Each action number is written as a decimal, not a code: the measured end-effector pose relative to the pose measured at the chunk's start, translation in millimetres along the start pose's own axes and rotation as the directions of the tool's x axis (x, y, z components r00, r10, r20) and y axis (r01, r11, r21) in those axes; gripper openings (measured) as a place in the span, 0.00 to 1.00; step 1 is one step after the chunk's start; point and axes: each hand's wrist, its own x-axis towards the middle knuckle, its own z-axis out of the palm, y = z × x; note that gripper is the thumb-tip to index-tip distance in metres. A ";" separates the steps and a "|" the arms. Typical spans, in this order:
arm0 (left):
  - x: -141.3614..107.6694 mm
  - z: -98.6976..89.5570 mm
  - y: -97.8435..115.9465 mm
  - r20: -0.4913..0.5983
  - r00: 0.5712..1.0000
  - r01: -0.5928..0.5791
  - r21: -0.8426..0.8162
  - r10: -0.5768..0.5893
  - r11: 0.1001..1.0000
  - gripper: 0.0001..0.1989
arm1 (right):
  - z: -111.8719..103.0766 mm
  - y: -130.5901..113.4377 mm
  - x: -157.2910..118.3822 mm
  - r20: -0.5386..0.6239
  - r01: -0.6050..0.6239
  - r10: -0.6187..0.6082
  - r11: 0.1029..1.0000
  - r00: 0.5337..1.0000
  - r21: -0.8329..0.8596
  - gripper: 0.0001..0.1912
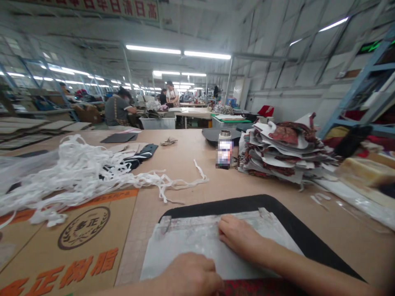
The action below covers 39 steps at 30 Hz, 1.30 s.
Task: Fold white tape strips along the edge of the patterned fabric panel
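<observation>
A greyish-white sheet (185, 236), with creased, folded strips along its far edge, lies on a black rounded mat (308, 234). My right hand (239, 236) rests on the sheet near its far edge, fingers curled in; whether anything is in them is hidden. At the sheet's near edge, my left hand (193, 273) is closed, its fingertips turned down out of sight. Dark red patterned fabric (256, 287) shows at the bottom, just right of my left hand.
White tape (77, 172) is heaped at the left, beside printed cardboard (101, 250). A flask (224, 150) stands ahead, with a stack of fabric pieces (277, 152) to its right. A yellowish block (365, 172) sits far right. A seated person (119, 109) is farther back.
</observation>
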 end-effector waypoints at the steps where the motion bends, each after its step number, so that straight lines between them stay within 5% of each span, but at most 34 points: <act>1: 5.0 -3.0 -8.1 -0.001 1.000 0.029 0.006 -0.029 1.000 0.02 | 3.3 1.0 -0.8 -0.018 -0.007 0.007 1.000 1.000 0.009 0.05; 9: 23.0 4.7 -53.4 -0.192 0.951 0.254 0.033 -0.243 0.967 0.08 | 11.7 4.6 -7.7 -0.264 0.176 -0.192 0.981 0.945 -0.082 0.07; 16: 28.5 12.8 -59.0 -0.204 0.943 0.287 0.106 -0.262 0.952 0.03 | 8.8 6.0 -3.8 -0.235 0.267 -0.284 0.958 0.929 -0.102 0.05; 20: 27.3 15.0 -57.7 -0.202 0.943 0.298 0.149 -0.266 0.943 0.03 | 17.5 7.9 4.9 -0.224 0.202 -0.213 0.977 0.951 -0.073 0.05; 30: 26.3 19.2 -60.9 -0.231 0.936 0.297 0.105 -0.267 0.949 0.03 | 25.8 5.8 14.2 -0.331 0.168 -0.219 0.970 0.918 -0.176 0.07; 39: 23.3 19.1 -61.9 -0.260 0.923 0.298 0.014 -0.284 0.955 0.06 | 25.1 8.1 15.1 -0.258 0.204 -0.231 0.971 0.938 -0.126 0.07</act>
